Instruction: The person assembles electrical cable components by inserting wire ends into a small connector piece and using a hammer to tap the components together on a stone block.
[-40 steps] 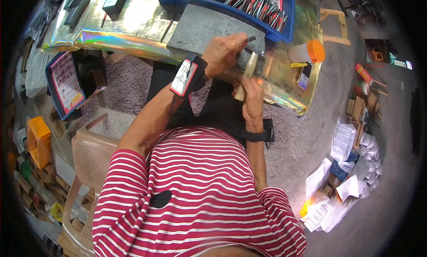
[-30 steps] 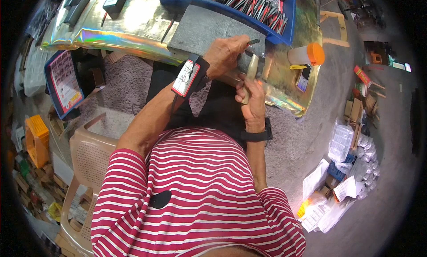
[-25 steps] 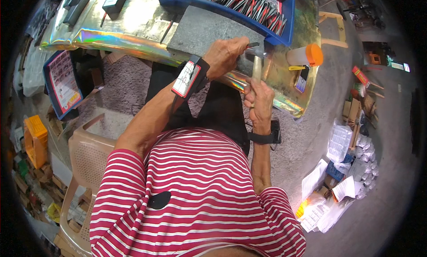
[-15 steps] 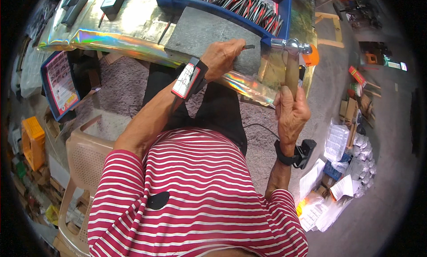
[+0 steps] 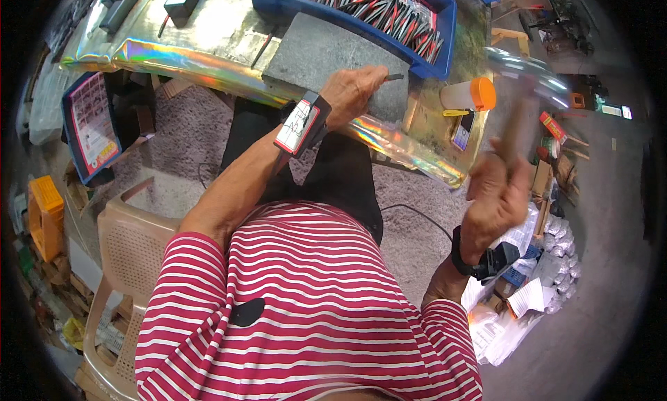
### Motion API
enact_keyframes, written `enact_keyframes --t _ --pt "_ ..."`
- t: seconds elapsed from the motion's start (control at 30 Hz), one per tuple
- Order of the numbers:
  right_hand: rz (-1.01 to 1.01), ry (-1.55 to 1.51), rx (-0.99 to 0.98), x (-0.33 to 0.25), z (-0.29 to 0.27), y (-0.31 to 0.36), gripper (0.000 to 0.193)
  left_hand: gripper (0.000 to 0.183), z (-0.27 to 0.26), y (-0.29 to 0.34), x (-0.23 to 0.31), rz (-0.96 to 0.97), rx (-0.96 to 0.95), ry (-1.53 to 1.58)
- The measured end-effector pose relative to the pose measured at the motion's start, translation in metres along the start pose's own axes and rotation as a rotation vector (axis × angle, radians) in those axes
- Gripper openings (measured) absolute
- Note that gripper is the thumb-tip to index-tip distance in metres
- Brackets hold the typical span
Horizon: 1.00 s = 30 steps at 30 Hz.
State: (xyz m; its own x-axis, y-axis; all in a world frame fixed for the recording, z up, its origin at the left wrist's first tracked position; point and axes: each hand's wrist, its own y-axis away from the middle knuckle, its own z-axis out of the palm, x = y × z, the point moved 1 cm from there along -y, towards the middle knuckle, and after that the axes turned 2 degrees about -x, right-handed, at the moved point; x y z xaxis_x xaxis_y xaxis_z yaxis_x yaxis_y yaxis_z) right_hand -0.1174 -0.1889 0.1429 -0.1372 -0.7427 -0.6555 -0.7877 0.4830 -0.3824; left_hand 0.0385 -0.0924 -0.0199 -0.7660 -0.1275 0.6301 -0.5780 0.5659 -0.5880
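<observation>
My left hand (image 5: pixel 353 94) is closed and rests on a flat grey stone slab (image 5: pixel 309 52) at the table's front edge. It pinches a thin dark rod (image 5: pixel 394 77), whose tip juts out to the right over the slab; the rest of it is hidden by the fingers. Off to the right, my right hand (image 5: pixel 497 199) grips the wooden handle of a hammer (image 5: pixel 520 127). The hammer's shiny metal head is raised clear of the slab and blurred by motion.
Behind the slab stands a blue tray (image 5: pixel 446 54) of slim red, black and grey pieces. An orange-capped bottle (image 5: pixel 464 95) sits right of the slab. Dark boxes (image 5: pixel 182 2) lie at far left. A plastic chair (image 5: pixel 142 248) is beside me; papers (image 5: pixel 497 331) are piled on the right.
My right hand has swung the hammer to the right, away from the tray's corner, uncovering the bottle. My left hand has stayed on the slab with the rod.
</observation>
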Motion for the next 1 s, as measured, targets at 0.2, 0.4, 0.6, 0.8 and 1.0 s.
enact_keyframes --t 0.2,0.4,0.6,0.8,1.0 --pt "-0.329 0.24 -0.235 0.046 0.047 0.001 0.01 0.017 0.0 -0.001 0.002 -0.033 -0.013 0.006" --pt "-0.114 0.02 -0.189 0.005 0.01 -0.005 0.012 0.016 0.0 0.001 0.0 -0.011 -0.001 0.01" --pt "-0.55 0.27 -0.018 0.047 0.024 0.004 0.016 0.014 0.003 -0.001 0.002 -0.022 -0.002 0.037" --pt "-0.003 -0.108 -0.155 0.042 0.036 0.004 0.016 0.012 0.004 0.001 -0.003 -0.032 0.005 -0.023" --pt "0.348 -0.558 -0.235 0.072 0.076 0.014 0.02 0.016 0.001 -0.002 0.003 -0.104 -0.086 -0.001"
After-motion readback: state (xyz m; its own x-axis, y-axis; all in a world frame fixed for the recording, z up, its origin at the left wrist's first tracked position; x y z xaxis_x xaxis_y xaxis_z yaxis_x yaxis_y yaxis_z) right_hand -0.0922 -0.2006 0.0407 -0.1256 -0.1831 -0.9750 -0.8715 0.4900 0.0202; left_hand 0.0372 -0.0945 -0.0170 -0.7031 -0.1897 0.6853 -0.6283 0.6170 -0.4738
